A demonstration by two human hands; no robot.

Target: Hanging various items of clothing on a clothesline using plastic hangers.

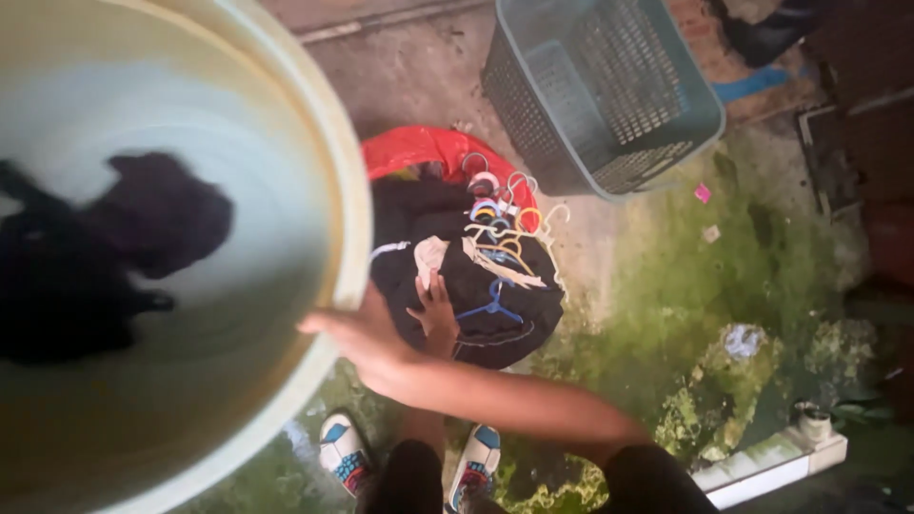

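From the head view, the right hand gripped the rim of a large pale tub of water, while the left hand lay open on a dark clothes pile beside it. The water-filled tub looked heavy and slick, best held at its rim; the clothes were soft.

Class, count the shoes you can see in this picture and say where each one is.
2. One shoe is at the bottom edge, beside the big tub; the other shoe is just right of it. Both are partly hidden by the legs.

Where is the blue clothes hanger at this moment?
In the head view, the blue hanger lies near the centre on the dark clothes pile, just right of a hand, below the plastic basket.
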